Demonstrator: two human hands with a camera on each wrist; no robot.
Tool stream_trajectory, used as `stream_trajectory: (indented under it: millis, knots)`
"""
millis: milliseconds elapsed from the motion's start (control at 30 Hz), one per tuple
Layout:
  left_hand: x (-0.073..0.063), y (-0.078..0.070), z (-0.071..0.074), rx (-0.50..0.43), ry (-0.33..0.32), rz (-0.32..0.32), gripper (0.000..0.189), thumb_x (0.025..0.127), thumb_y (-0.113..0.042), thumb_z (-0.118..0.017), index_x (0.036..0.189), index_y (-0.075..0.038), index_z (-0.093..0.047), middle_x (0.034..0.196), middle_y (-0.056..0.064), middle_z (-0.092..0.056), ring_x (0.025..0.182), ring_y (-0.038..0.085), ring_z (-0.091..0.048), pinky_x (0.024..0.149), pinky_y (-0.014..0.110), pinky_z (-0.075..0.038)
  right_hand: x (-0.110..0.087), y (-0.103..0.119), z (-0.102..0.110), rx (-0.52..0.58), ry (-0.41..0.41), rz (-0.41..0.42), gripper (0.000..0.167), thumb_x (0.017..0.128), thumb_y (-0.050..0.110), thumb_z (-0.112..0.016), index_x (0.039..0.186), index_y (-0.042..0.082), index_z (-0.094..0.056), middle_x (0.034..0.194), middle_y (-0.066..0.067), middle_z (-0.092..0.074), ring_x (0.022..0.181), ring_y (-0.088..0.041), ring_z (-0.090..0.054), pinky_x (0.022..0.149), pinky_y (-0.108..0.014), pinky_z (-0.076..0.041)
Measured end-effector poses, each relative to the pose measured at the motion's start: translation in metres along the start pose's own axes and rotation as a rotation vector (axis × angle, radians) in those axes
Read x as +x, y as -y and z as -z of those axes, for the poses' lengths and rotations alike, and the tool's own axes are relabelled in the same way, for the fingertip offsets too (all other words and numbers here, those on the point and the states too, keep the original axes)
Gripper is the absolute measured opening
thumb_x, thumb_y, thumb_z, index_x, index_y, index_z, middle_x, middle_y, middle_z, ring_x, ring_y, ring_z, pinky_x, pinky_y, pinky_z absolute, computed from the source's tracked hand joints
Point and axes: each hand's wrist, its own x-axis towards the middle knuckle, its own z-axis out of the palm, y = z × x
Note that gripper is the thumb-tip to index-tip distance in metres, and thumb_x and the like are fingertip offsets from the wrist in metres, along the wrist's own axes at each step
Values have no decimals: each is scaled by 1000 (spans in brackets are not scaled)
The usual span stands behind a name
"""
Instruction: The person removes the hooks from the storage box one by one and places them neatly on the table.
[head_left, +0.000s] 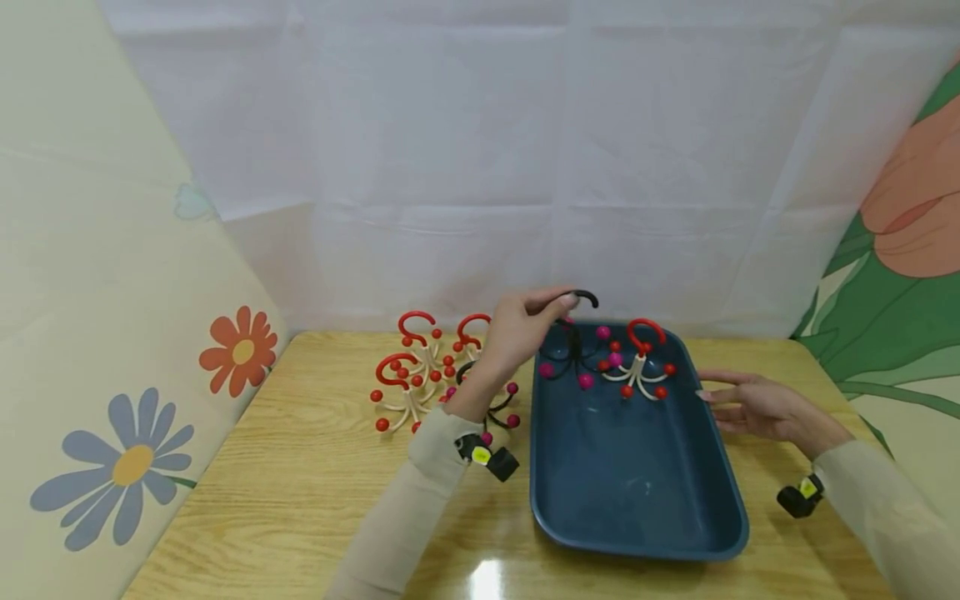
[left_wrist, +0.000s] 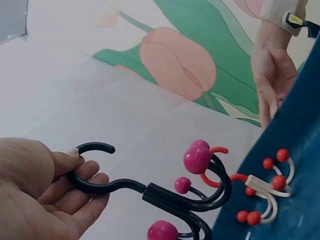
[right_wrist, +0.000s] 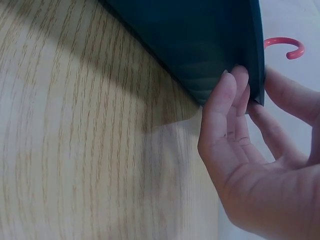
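Observation:
My left hand point(head_left: 517, 333) pinches the hook end of a black multi-armed hanger point(head_left: 575, 343) with magenta balls on its arm tips. The hanger hangs over the far left part of a dark blue tray point(head_left: 637, 475); in the left wrist view its black hook point(left_wrist: 95, 186) lies across the fingers. A white hanger point(head_left: 637, 375) with a red hook and red balls stands in the tray's far right part. My right hand point(head_left: 765, 407) holds the tray's right edge. In the right wrist view, fingertips point(right_wrist: 239, 77) meet the tray's outer wall and the thumb is at the rim.
Left of the tray, several hangers stand on the wooden table point(head_left: 300, 467): white ones with red hooks point(head_left: 408, 404) and a black one point(head_left: 495, 408) partly hidden behind my left forearm. A white cloth point(head_left: 435, 167) hangs behind, with flower-printed panels at both sides.

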Motion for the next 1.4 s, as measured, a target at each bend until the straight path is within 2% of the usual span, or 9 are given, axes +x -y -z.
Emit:
stream_trajectory:
  millis: [300, 467, 533, 733, 1000, 1067, 1267, 1300, 1400]
  knots:
    - [-15, -16, 20, 14, 43, -11, 27, 103, -41, -69, 125, -30, -79, 125, -1, -78, 72, 18, -56, 52, 29, -31, -1, 0, 0, 0, -1, -1, 53, 104, 19, -68, 154, 23, -52, 106, 8, -78, 97, -12, -76, 88, -31, -63]
    - [-25, -20, 34, 4, 82, -18, 28, 104, -38, -68, 127, -26, -78, 129, 0, -77, 95, 12, -73, 76, 27, -55, -1, 0, 0, 3, -4, -2, 53, 103, 19, -69, 154, 25, -52, 107, 8, -78, 98, -12, -76, 88, -31, -63]
    - [-30, -22, 40, 7, 96, -17, 29, 104, -39, -68, 128, -26, -78, 130, -1, -77, 116, 11, -73, 93, 33, -56, 0, 0, 0, 2, -6, -4, 55, 103, 19, -69, 155, 25, -51, 106, 9, -77, 98, -12, -76, 88, -31, -62]
    - [-48, -28, 59, -9, 116, 15, 30, 103, -40, -68, 128, -26, -78, 128, -2, -78, 126, 16, -70, 111, 47, -52, 1, -1, 1, -18, -8, -14, 61, 103, 21, -69, 160, 22, -45, 106, 9, -77, 97, -12, -76, 87, -30, -62]
    - [-68, -40, 82, 65, 82, 14, 28, 101, -44, -70, 126, -33, -79, 124, -7, -79, 120, 8, -71, 89, 30, -54, 3, 0, 2, -20, -12, -19, 67, 103, 22, -69, 163, 19, -39, 106, 10, -76, 97, -11, -74, 86, -29, -62]
    - [-72, -41, 86, 80, 89, -1, 29, 102, -41, -70, 127, -29, -78, 122, -4, -80, 97, 10, -73, 78, 27, -53, 3, 0, 3, -18, -9, -18, 69, 104, 21, -69, 165, 18, -37, 107, 10, -76, 97, -10, -74, 86, -29, -62]
    - [-88, -34, 93, 95, 109, 13, 27, 101, -37, -72, 125, -27, -80, 116, 3, -81, 84, 5, -69, 60, 27, -41, 1, 1, 3, -22, -6, -18, 70, 104, 21, -67, 166, 17, -34, 107, 11, -76, 97, -10, -74, 86, -29, -61]
    - [-91, -32, 94, 94, 110, 18, 27, 100, -35, -73, 125, -26, -80, 117, 3, -81, 93, 5, -70, 61, 27, -42, 1, 1, 2, -23, -6, -19, 71, 104, 21, -68, 166, 17, -33, 107, 11, -76, 97, -10, -74, 86, -29, -61]
    - [-101, -27, 97, 107, 127, 48, 27, 101, -34, -73, 126, -27, -79, 114, 4, -81, 72, 7, -61, 54, 28, -34, 1, 1, 2, -27, -5, -21, 74, 104, 22, -69, 167, 16, -31, 107, 11, -76, 97, -10, -74, 86, -29, -61]
